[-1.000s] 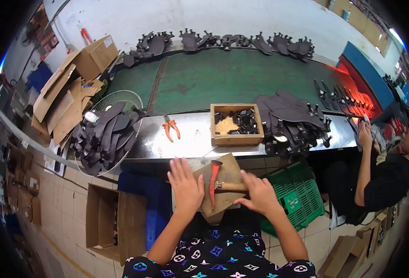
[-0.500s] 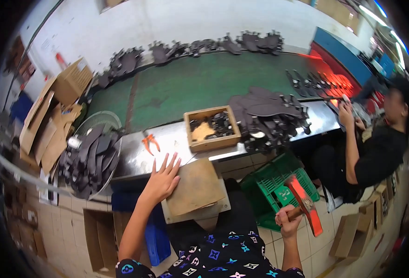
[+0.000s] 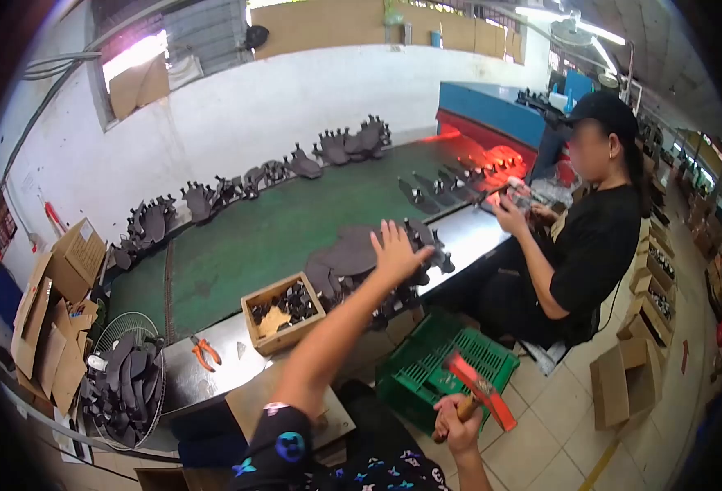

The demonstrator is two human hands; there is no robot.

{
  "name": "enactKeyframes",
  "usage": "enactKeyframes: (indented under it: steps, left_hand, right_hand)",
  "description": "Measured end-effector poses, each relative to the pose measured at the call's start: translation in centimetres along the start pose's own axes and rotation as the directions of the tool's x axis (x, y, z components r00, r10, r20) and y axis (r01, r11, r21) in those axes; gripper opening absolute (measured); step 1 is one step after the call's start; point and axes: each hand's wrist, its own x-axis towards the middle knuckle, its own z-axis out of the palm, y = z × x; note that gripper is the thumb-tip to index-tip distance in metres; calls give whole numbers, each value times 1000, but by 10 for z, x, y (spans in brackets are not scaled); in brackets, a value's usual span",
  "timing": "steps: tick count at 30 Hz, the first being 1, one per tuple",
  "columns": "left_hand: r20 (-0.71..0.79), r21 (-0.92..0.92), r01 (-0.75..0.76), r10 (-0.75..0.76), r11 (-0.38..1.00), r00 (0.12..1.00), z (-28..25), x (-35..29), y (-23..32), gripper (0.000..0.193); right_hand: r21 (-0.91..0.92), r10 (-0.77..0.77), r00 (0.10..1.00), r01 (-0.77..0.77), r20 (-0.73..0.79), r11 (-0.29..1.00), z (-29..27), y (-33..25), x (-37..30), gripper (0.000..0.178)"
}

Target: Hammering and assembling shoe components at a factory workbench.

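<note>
My left hand [image 3: 399, 254] is stretched out with fingers spread, over a pile of dark grey sole-shaped pieces [image 3: 340, 260] with small black knobs. It holds nothing; whether the palm touches the pieces I cannot tell. In my right hand [image 3: 458, 427] is a hammer [image 3: 482, 391] with a red head and a wooden handle, held above a green plastic crate [image 3: 402, 380]. A tan pad [image 3: 250, 401] on a pale board lies before me, partly hidden by my left arm.
A wooden box [image 3: 293, 335] of small black parts and orange-handled pliers [image 3: 205, 353] rest on the metal edge beside the green belt [image 3: 238, 258]. A wire basket [image 3: 163, 385] of dark pieces stands left. At right sits a co-worker [image 3: 594, 245], near cardboard boxes [image 3: 627, 385].
My left hand has left the tan pad and reached forward and right to the dark pile. The view has turned rightward. The hammer stays in my right hand.
</note>
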Motion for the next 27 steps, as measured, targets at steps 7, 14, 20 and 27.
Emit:
enactKeyframes:
  steps: [7, 14, 20, 27]
  left_hand:
    - [-178, -571, -206, 124, 795, 976, -19, -23, 56, 53]
    - [-137, -363, -48, -3, 930, 991, -283, -204, -39, 13]
    - [-112, -405, 184, -249, 895, 962, -224, -306, -141, 17]
    - [-482, -30, 211, -199, 977, 853, -165, -309, -146, 23]
  right_hand:
    - [-255, -88, 975, 34, -204, 966, -69, 22, -3, 17]
    - [-165, -44, 984, 15, -174, 986, -70, 24, 34, 25]
    - [44, -5, 995, 9, -99, 999, -28, 43, 58, 24]
    - [28, -151, 975, 148, 163, 989, -7, 21, 47, 19]
